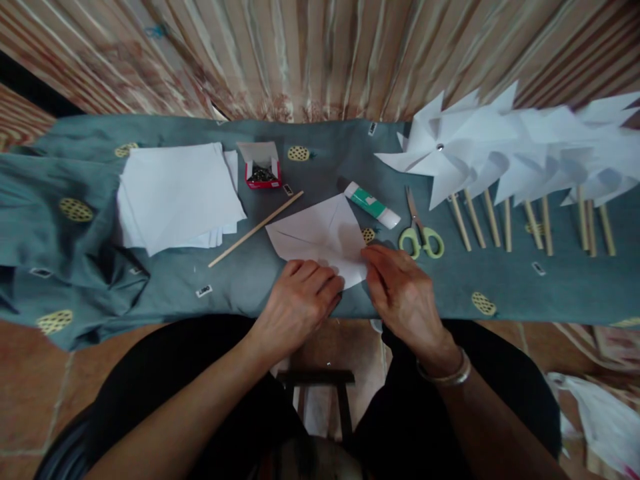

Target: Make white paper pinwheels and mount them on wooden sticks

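A white square sheet of paper (313,230) with cut or crease lines running in from its corners lies in front of me on the cloth. My left hand (305,293) rests on its near edge, fingers curled and pressed against the paper. At the right corner, my right hand (400,287) pinches the sheet between thumb and fingers. Just beyond the paper lies a green and white glue stick (373,205). Scissors with light green handles (420,233) are right of it, blades slightly apart. To the left, a thin wooden stick (256,229) lies slanted.
A stack of white paper (180,197) sits at the left. Behind the stick stands an open red box (263,170) of small metal pins. Several white paper pinwheels (465,147) on sticks overlap at the right. A striped curtain (320,60) hangs behind the cloth-covered table (175,287).
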### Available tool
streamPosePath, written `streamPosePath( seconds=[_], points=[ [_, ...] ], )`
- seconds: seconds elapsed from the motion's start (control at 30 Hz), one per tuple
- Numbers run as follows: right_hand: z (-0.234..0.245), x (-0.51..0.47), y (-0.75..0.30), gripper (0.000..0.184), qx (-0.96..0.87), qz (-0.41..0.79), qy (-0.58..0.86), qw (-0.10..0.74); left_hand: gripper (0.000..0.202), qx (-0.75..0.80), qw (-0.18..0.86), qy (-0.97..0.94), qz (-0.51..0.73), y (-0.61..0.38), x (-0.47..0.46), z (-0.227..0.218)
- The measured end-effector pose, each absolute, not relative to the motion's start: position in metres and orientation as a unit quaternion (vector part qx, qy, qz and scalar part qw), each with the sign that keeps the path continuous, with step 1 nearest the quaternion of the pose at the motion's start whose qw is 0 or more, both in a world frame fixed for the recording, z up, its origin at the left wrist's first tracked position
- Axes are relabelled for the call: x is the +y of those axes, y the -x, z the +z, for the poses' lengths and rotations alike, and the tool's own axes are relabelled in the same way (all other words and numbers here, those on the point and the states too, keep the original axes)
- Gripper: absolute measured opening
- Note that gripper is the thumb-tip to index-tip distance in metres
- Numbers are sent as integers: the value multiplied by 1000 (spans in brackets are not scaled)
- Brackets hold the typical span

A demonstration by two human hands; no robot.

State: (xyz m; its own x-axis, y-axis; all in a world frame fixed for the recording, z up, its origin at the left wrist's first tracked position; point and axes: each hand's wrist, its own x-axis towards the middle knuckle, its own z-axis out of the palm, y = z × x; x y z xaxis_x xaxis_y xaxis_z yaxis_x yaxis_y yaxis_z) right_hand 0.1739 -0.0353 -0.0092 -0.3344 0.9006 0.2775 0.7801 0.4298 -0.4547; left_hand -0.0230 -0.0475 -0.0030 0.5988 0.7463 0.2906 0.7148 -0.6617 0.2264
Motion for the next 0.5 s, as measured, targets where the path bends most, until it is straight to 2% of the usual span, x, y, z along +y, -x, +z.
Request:
streamPosePath(
  seconds=[0.17, 0.33, 0.5],
  points=[
    [-8, -33, -180, 34, -794, 164, 518, 273, 13, 398, 17, -900, 176, 22, -50, 0],
    [-2, -32, -185, 46, -796, 271, 488, 236, 17, 415, 42, -892, 175, 32, -50, 6],
    [-1, -33, -183, 38, -799, 296, 476, 217, 18, 425, 65, -885, 180, 43, -52, 9]
  ],
)
